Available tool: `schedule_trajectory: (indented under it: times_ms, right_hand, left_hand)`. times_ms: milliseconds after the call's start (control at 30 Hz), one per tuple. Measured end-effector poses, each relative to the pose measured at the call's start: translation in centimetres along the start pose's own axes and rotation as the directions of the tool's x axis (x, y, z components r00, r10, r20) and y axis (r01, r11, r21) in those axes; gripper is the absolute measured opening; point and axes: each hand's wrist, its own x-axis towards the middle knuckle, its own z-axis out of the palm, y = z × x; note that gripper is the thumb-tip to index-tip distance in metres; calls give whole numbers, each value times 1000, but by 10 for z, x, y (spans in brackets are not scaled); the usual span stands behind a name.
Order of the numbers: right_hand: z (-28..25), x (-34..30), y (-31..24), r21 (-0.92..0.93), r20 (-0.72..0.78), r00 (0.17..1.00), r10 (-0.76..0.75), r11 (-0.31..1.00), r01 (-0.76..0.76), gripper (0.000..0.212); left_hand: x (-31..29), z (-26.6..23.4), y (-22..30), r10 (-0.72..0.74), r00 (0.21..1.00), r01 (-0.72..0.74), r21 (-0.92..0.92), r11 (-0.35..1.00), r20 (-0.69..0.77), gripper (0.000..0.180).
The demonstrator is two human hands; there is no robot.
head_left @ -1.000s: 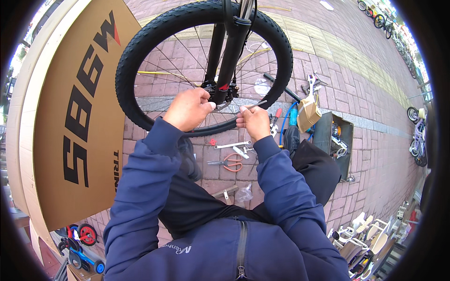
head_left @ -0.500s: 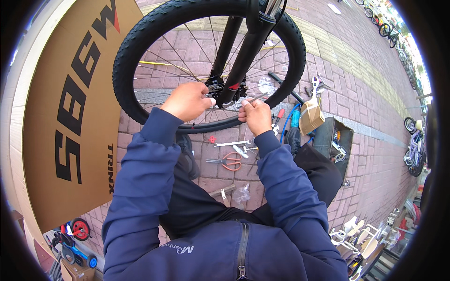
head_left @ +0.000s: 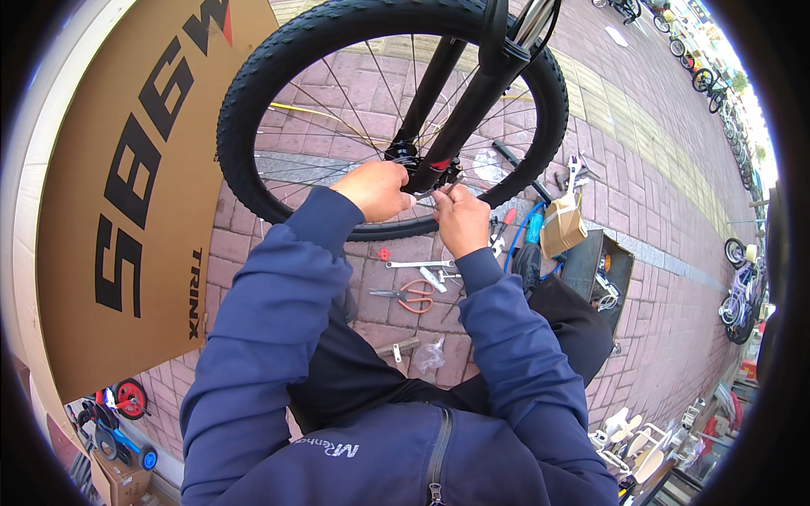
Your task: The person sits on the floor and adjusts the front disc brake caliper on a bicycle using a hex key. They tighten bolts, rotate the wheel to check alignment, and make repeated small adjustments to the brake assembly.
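Observation:
A bicycle's front wheel with a knobbly black tyre (head_left: 236, 139) stands before me, between the legs of a black fork (head_left: 472, 110). My left hand (head_left: 374, 192) is closed at the hub (head_left: 402, 153), its thumb and fingertips together near the fork's lower end; what they hold is hidden. Just right of it, my right hand (head_left: 463, 223) pinches a thin grey metal tool (head_left: 456, 183), perhaps a hex key, whose tip slants up toward the fork end. The hands are close together but apart, both in front of the tyre's lower part.
On the paving below lie a wrench (head_left: 418, 264), orange-handled scissors (head_left: 415, 296), a white tube (head_left: 434, 281) and a plastic bag (head_left: 430, 355). At right are a small cardboard box (head_left: 563, 229) and an open metal toolbox (head_left: 620, 274). A large carton (head_left: 72, 337) stands close at left.
The wheel and fork sit farther right in the picture. My hands have come closer together, and the thin tool in my right hand now points more steeply upward.

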Motion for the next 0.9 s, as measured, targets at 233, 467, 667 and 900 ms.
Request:
schedule_trajectory:
  times_ms: [233,467,667,900]
  right_hand:
    - [0,5,-3,-259,41,977,-211,942,214,14]
    - [-14,11,-16,244,178,916,358,886,-394,25]
    - [-31,21,-2,350,283,858,429,787,-508,34]
    - [-24,14,10,498,308,879,364,726,-475,31]
  left_hand:
    - [0,2,-1,-17,999,15,-38,999,-40,39]
    - [-2,-2,-1,-12,999,12,3,1000,-39,39]
    - [-1,0,-5,-26,997,26,-7,1000,-70,38]
    - [20,40,-10,219,976,-217,201,955,14,27]
